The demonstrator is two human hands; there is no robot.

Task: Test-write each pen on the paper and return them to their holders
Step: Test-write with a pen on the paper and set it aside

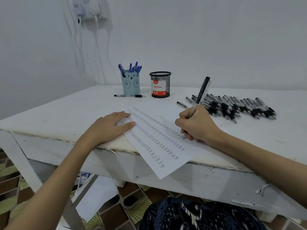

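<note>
Pen (200,95) between right-hand fingers (186,117)

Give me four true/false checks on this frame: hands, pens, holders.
1. The right hand holds a black pen with its tip on the paper. True.
2. The left hand holds a pen. False: it lies flat on the paper.
3. The bear holder has blue pens in it. True.
4. The mesh holder is full of black pens. False: no pens stick out; the black pens lie in a pile on the table.

Pen (200,97) tip behind right hand (197,124)
</note>
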